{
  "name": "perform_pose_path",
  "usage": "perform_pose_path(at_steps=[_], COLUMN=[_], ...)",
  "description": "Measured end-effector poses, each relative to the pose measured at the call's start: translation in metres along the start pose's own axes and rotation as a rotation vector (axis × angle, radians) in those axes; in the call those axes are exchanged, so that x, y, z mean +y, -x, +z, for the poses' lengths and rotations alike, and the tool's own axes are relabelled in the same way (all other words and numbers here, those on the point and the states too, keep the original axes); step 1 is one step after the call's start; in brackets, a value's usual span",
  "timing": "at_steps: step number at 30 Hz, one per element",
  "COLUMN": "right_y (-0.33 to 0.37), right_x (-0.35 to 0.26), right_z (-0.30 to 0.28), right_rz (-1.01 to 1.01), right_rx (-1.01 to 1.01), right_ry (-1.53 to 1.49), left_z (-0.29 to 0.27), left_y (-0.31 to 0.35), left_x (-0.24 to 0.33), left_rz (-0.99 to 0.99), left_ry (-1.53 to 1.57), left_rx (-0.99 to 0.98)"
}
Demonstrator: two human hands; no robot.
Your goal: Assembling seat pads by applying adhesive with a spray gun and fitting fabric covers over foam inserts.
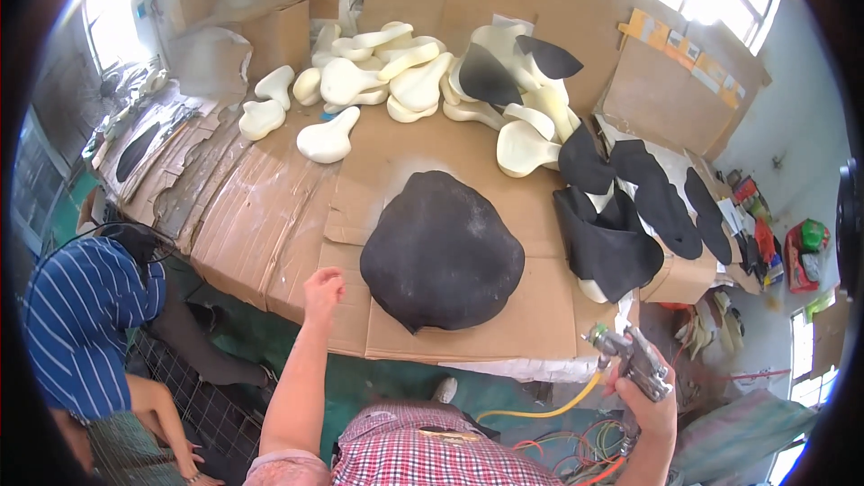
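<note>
My right hand point(650, 400) is wrapped round a metal spray gun point(641, 366) at the lower right, beyond the table's front edge. A yellow hose point(549, 411) runs beside it. My left hand point(324, 292) hovers over the front of the table, its fingers curled in and nothing visible in them. Just right of that hand, a large rounded black sheet point(443, 252) with pale specks lies on the cardboard point(297, 234). Another black cover piece point(612, 247) is bent up at the right, with a cream part showing beneath it.
Cream saddle-shaped foam pieces point(418, 81) are heaped at the back, several under black sheets. More black cut pieces point(666, 207) lie at the right. A person in a striped shirt point(85, 315) sits at the left. Coloured hoses point(585, 445) trail across the floor.
</note>
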State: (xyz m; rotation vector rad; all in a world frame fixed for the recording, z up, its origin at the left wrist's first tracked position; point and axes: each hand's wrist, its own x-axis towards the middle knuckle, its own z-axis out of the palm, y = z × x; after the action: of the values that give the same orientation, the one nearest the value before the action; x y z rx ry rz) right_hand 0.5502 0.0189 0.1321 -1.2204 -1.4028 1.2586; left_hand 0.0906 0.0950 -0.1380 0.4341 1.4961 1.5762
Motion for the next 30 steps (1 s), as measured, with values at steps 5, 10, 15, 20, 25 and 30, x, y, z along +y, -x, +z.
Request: perform_pose_path(at_steps=[5,10,15,20,25,30], right_y=[-0.009,0.006,-0.003,0.023,0.034,0.012], right_x=[-0.008,-0.006,-0.008,0.002,0.004,0.005], right_z=[-0.002,-0.045,-0.027,-0.046,-0.057,-0.036], right_rz=[0.005,0.117,0.0,0.064,0.136,0.019], right_rx=[-0.064,-0.398,-0.094,-0.105,-0.113,0.073], right_ry=[-0.077,0.264,-0.036,0.084,0.007,-0.04], left_z=[0.049,0.069,0.078,0.09,0.092,0.104], left_y=[-0.029,-0.031,-0.029,-0.02,-0.024,-0.014], left_x=[-0.017,-0.021,-0.018,-0.008,-0.009,-0.02], left_rz=[0.393,0.424,0.441,0.345,0.022,-0.089], left_ry=[-0.757,-1.046,-1.105,-0.976,-0.473,-0.344], left_rx=[0.073,0.118,0.137,0.099,0.109,0.139])
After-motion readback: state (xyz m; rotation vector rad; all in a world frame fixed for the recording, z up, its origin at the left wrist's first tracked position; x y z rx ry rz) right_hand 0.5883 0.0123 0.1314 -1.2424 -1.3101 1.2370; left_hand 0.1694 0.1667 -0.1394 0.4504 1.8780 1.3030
